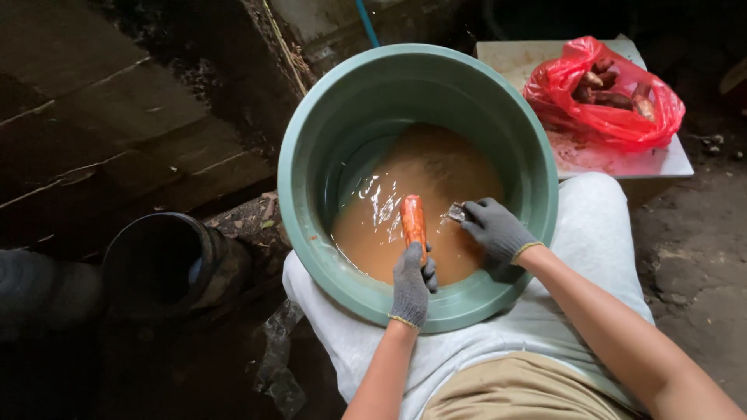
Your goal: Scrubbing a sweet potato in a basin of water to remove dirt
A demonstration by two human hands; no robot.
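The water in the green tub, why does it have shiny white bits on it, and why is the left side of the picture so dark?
Head view: light from above glints off ripples in the muddy water beside the orange root; the green tub is well lit; the black bucket and steps on the left sit in deep shadow, details lost.

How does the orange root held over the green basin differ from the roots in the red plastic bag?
The orange root looks wet, bright and clean, gripped by the gloved left hand; the bagged roots are dark brown, untouched, on the white board. Both look elongated.
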